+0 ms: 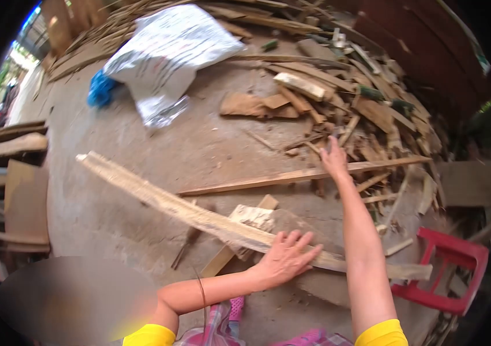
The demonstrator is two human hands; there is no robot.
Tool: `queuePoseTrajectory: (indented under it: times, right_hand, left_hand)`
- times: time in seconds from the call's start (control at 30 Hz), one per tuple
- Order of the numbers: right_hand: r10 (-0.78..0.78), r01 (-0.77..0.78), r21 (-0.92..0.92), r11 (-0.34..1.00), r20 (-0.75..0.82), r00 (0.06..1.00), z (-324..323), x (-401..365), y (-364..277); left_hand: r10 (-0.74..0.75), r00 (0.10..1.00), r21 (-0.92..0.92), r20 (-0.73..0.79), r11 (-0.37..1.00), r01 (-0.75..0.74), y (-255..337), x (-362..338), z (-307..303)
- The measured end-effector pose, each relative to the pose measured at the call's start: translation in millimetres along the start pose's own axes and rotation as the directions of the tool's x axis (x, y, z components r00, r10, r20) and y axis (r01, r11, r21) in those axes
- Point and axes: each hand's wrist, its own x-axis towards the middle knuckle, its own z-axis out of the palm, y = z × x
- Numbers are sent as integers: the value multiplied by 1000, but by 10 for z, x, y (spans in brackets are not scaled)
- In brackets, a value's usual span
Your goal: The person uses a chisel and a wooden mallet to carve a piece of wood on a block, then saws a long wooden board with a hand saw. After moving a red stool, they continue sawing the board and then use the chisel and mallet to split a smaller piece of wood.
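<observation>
Remote on the head cam, reading left to right: wood stack [12,147] at the left edge, light brown board [26,202] against it. Bare concrete floor [95,225] across the middle, dusty. Silver sheet [170,46] lies crumpled up top, blue bag [101,89] by its left edge. Long plank [182,203] runs diagonally across the near floor; I've got the left hand [287,259] palm down on it, fingers spread. Thin strip [257,183] lies beyond, right hand [333,158] over it at the edge of the scrap pile [375,115]; motion blur, can't tell if it grips anything. Red plastic stool [454,243] far right, plank end overlapping it in view. Right forearm hides part of the plank and strip. Grey blurred patch [72,300] masks lower left. Lens rim cuts the corners black; dark right side is hard to make out.
</observation>
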Motion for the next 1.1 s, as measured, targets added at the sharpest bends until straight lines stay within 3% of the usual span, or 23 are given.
queuePoseTrajectory:
  times: [0.07, 0.17, 0.23, 0.27, 0.3, 0.33, 0.4, 0.43, 0.47, 0.53, 0.6, 0.67, 0.7, 0.73, 0.8, 0.83, 0.87, 0.93, 0.97, 1.0, 1.03, 1.07, 1.1]
  right_hand:
    - [85, -65, -288, 955, 57, 995, 108, -11, -150]
    - [177, -115, -323, 939, 169, 970, 110, 41, -112]
    - [158, -153, 262, 953, 1, 987, 48, 50, -15]
    - [161, -155, 244, 957, -8, 987, -49, 6, 75]
    - [217, -266, 707, 655, 161, 963, -242, -113, 48]
    - [166, -344, 928, 140, 321, 933, -473, -255, -33]
    - [55, -333, 927, -175, 347, 936, -1007, -797, -423]
    - [21, -343, 910, -233, 357, 934, -1196, -1090, -558]
    - [-12, -352, 890, -290, 364, 931, -1351, -1405, -689]
    - [13, -399, 784, -476, 460, 888, -1594, -2059, -1020]
    - [-142, -475, 747, -466, 467, 873, -1656, -2649, -1195]
    - [-148, -560, 762, -326, 543, 826, -1690, -3139, -1390]
    - [-129, -598, 780, -182, 584, 801, -1714, -3342, -1468]
    - [-34, -656, 754, 32, 657, 753, -1881, -3492, -1679]
    - [-30, -452, 665, 594, 580, 814, -2035, -3840, -1654]
    - [80, -447, 493, 746, 600, 796, -2279, -3987, -1688]
    - [108, -437, 501, 747, 557, 823, -2472, -4157, -1597]
    - [143, -308, 335, 890, 437, 888, -2831, -4598, -1398]
    - [159, -277, 277, 920, 382, 910, -3023, -4776, -1337]
    - [203, -274, 198, 941, 316, 927, -3281, -5003, -1290]
    - [221, -259, 140, 956, 237, 946, -3562, -5200, -1347]
    - [283, -314, 168, 935, 182, 942, -3807, -5387, -1406]
    - [290, -302, 157, 940, 96, 952, -3993, -5613, -1434]
  left_hand:
    - [-19, 1000, 6, -2, 1000, 19, -36, -23, 67]
    - [-3, 1000, -27, -8, 1000, 2, -55, -20, 22]
    - [14, 1000, -66, -10, 998, -15, -57, 22, -17]
    - [-27, 1000, -111, -5, 993, 26, -57, 24, -20]
    - [-65, 998, -155, 3, 986, 65, -56, 24, -26]
    - [-48, 999, -164, -10, 985, 46, -85, 34, -27]
    - [-244, 966, -556, -81, 816, 159, -143, 91, -48]
    - [-366, 923, -746, -118, 647, 161, -127, 149, -110]
    - [-335, 934, -747, -127, 652, 132, -108, 207, -164]
    - [-521, 854, -981, 10, 162, 110, -78, 255, -241]
    - [-532, 846, -996, 40, -84, -6, 111, 189, -405]
    - [-561, 823, -968, 88, -243, -62, 307, 57, -440]
    - [-577, 805, -918, 136, -379, -116, 382, -99, -464]
    - [-652, 754, -934, 80, -313, -173, 469, -285, -466]
    - [-753, 658, -991, -5, -86, -106, 464, -799, -540]
    - [-799, 600, -999, -37, 30, -22, 400, -1075, -508]
    - [-830, 550, -988, -88, 142, 57, 324, -1362, -479]
    - [-815, 557, -868, -159, 385, 315, -8, -2007, -186]
    - [-768, 556, -658, -318, 601, 454, -265, -2318, 144]
    - [-705, 647, -393, -289, 704, 591, -436, -2565, 243]
    - [-786, 573, -444, -233, 610, 657, -540, -2679, 399]
    - [-697, 623, -217, -355, 709, 671, -620, -2713, 486]
    - [-596, 747, -247, -295, 802, 543, -855, -2735, 653]
